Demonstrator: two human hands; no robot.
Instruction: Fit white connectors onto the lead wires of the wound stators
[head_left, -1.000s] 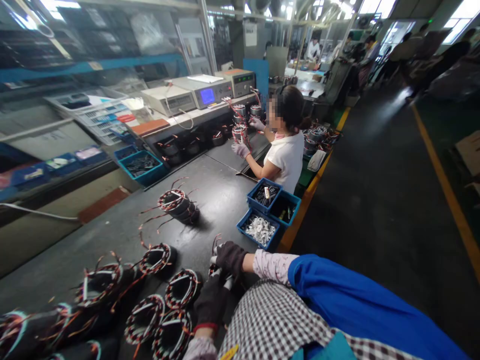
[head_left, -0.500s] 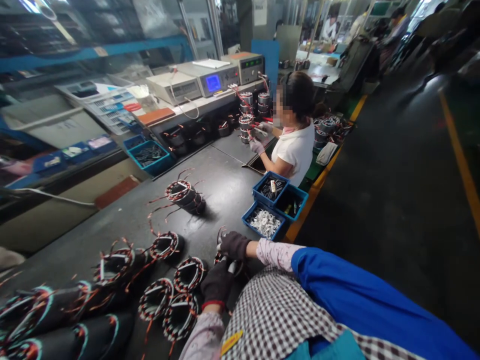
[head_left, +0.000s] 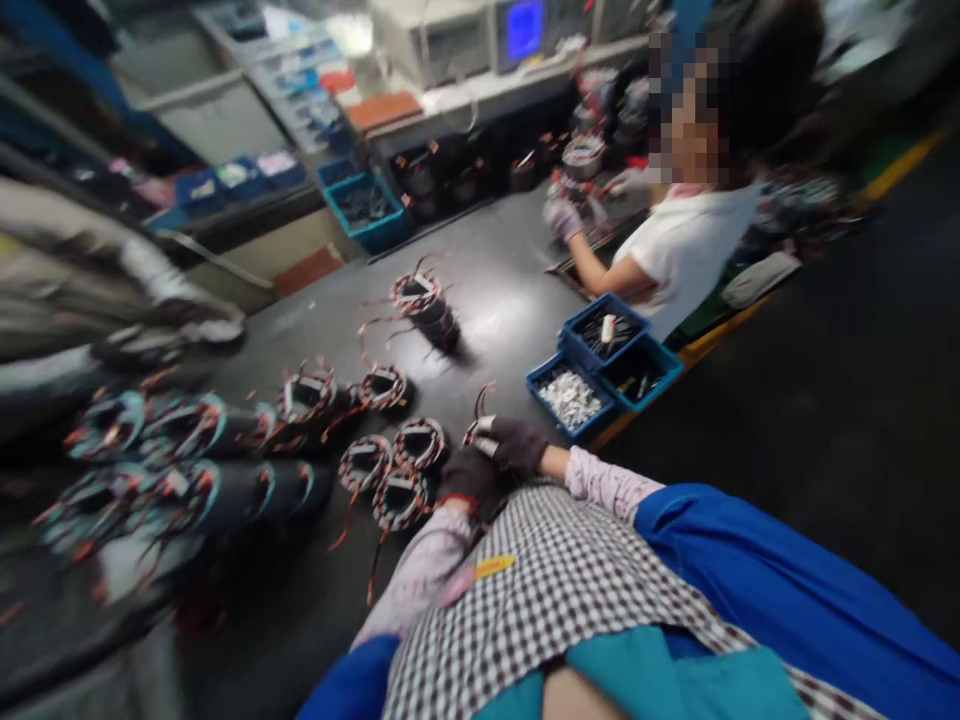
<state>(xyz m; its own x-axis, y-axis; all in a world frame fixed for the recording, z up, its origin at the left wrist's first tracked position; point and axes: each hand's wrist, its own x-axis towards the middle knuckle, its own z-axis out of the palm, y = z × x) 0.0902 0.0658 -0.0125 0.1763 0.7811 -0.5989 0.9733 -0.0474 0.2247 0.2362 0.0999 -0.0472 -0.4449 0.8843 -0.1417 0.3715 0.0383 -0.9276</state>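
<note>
Both my hands wear dark gloves and sit close together at the near edge of the dark worktable (head_left: pixel 495 300). My right hand (head_left: pixel 521 445) is closed over a wound stator coil (head_left: pixel 482 428) with red and black wires and a white part. From the left side, my left hand (head_left: pixel 465 478) grips the same coil. Several more wound coils (head_left: pixel 401 470) lie on the table just left of my hands. The picture is smeared by motion.
Three blue bins (head_left: pixel 570 398) of small parts stand right of my hands at the table edge. A co-worker in a white shirt (head_left: pixel 694 255) handles a stator farther along. Long dark stators (head_left: pixel 187 450) lie left, near another person's sleeve (head_left: pixel 90 290). Test instruments (head_left: pixel 517 30) line the back.
The view has swung down and to the left and blurred. My hands have stayed together on the coil. The co-worker's hands have come down toward the bench.
</note>
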